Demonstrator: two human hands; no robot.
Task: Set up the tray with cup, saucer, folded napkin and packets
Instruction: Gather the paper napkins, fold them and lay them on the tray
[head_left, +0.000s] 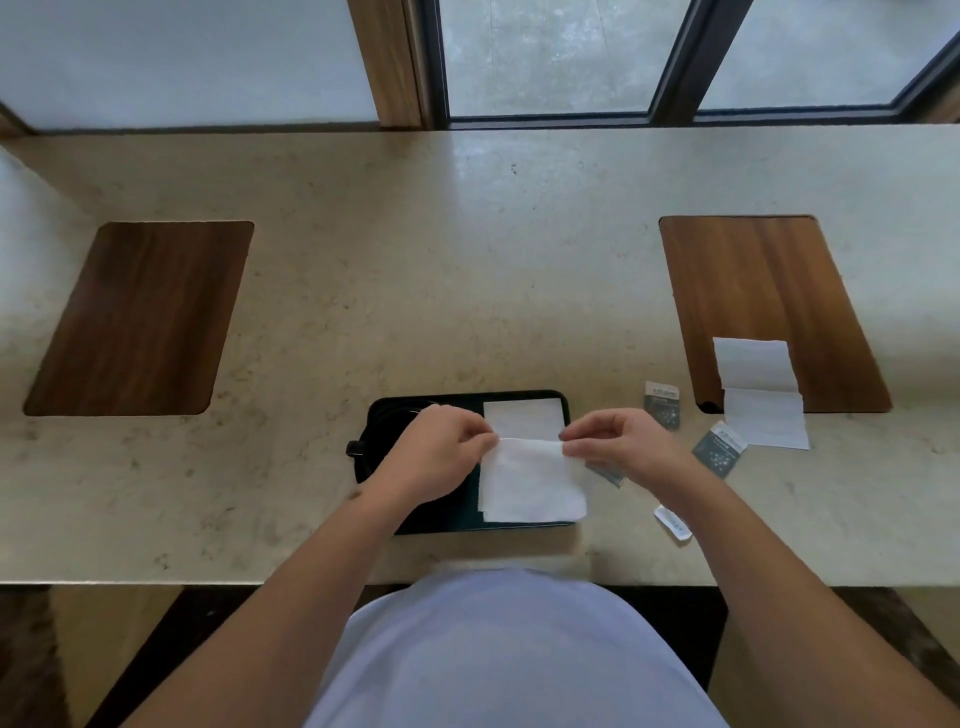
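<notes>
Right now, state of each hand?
Left hand: closed, pinching the left top corner of the white napkin.
Right hand: closed, pinching the napkin's right top corner.

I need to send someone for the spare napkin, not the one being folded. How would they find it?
Start at the dark wooden inlay panel on the right of the beige stone counter. The long unfolded white paper napkin overhangs its near edge, creased across the middle, lying untouched.
</notes>
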